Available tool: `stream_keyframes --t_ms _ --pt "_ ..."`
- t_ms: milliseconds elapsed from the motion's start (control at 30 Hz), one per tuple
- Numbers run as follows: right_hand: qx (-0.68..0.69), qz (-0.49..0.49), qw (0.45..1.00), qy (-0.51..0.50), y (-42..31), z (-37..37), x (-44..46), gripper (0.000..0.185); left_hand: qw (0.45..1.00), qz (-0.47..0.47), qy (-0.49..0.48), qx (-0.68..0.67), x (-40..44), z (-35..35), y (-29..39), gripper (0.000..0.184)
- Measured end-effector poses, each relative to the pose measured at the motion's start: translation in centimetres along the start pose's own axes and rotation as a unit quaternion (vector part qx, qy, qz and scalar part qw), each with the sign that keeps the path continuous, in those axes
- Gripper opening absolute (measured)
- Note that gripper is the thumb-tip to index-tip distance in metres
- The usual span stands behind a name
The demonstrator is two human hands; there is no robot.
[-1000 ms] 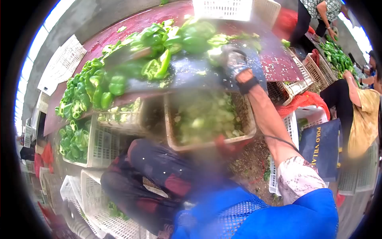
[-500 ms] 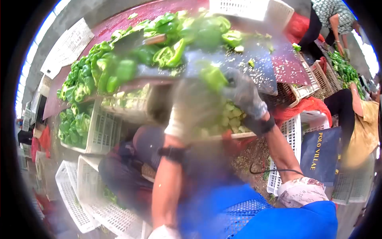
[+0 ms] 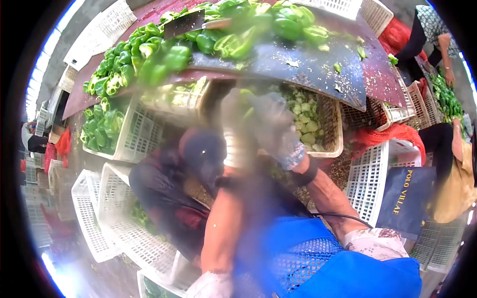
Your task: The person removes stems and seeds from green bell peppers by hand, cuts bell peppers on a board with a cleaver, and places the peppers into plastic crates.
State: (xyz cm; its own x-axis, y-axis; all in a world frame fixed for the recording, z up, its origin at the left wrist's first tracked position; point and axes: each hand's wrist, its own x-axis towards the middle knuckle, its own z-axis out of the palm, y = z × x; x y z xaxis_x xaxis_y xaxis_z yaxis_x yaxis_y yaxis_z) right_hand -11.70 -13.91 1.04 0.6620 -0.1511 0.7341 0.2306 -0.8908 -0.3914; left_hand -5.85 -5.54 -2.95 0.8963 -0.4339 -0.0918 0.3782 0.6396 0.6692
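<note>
Gloved and blurred, my left hand (image 3: pixel 237 111) and my right hand (image 3: pixel 276 119) meet over the front of a crate of pale pepper pieces (image 3: pixel 309 116). A green pepper (image 3: pixel 246 102) shows between them, with the fingers of both hands closed around it. Beyond them lies a dark board (image 3: pixel 313 69) scattered with seeds. Cut and whole green peppers (image 3: pixel 293 25) are heaped along its far side. A knife (image 3: pixel 186 24) with a wooden handle rests on the pepper pile.
Left of my knees, a white crate (image 3: pixel 141 131) holds green peppers. More white crates (image 3: pixel 134 238) stand at the lower left. A dark blue bag (image 3: pixel 405 198) and a red net (image 3: pixel 392 136) are at right. A co-worker in yellow (image 3: pixel 454 184) sits at far right.
My left hand has come up into view and met my right hand, which has moved off the board toward me. The pepper is now between both hands. The view has shifted.
</note>
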Motion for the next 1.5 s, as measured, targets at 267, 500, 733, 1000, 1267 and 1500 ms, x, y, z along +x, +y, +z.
stream_keyframes --t_ms 267,500,733,1000,1267,1500 --pt "0.243 0.305 0.92 -0.032 -1.8 1.8 0.2 0.02 0.976 0.136 0.117 0.125 1.0 0.0 0.0 0.036" --pt "0.299 0.284 0.91 -0.038 0.4 0.7 2.0 0.016 0.988 0.11 0.055 0.093 -0.5 0.4 0.9 0.052" --pt "0.229 0.187 0.95 0.097 4.9 -4.8 1.6 0.02 0.975 -0.064 -0.048 -0.209 -1.1 0.8 2.9 0.07" --pt "0.119 0.079 0.963 -0.228 2.2 -3.2 1.3 0.032 0.991 0.077 -0.081 0.08 -0.8 1.1 1.2 0.063" --pt "0.408 0.112 0.849 -0.317 3.4 -5.4 1.4 0.016 0.923 0.125 -0.094 0.353 -2.0 1.7 2.0 0.059" --pt "0.111 0.101 0.981 -0.122 4.7 -5.9 -0.5 0.036 0.984 -0.08 -0.035 -0.155 -1.4 0.9 2.5 0.063"
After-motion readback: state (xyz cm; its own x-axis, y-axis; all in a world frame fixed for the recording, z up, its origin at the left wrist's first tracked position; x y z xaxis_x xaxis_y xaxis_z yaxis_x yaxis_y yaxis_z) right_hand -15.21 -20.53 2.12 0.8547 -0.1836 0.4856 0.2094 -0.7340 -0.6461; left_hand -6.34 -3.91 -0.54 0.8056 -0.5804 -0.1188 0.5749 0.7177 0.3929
